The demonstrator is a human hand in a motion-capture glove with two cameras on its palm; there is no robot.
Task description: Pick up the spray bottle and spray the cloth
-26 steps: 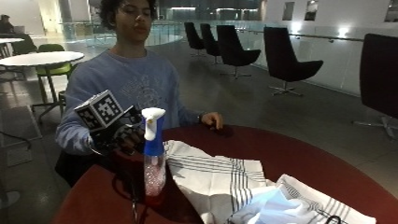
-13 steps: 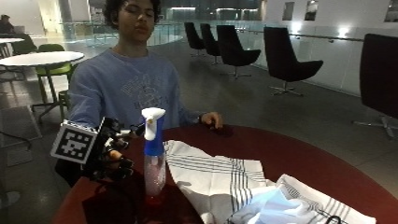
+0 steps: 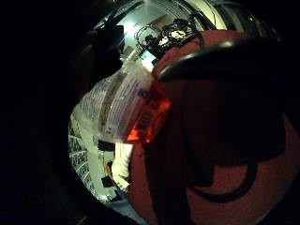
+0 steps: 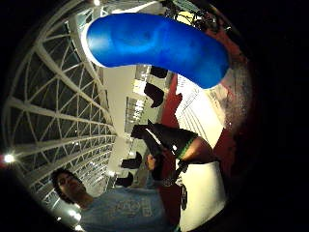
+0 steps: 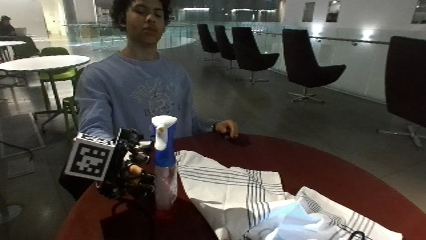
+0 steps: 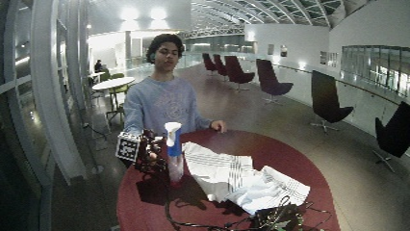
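While fingers curl, gloved right hand touches spray bottle.

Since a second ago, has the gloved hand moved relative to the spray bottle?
Yes. The gloved right hand has dropped from beside the spray bottle at nozzle height to its lower body; the bottle stands on the red table.

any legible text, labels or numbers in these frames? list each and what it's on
Nothing can be read word for word.
Spray bottle: its label shows rows of print, too blurred to read.
Person's sweatshirt: a pale chest design, too blurred to read.
Striped cloth: no lettering visible.
Table: no lettering visible.
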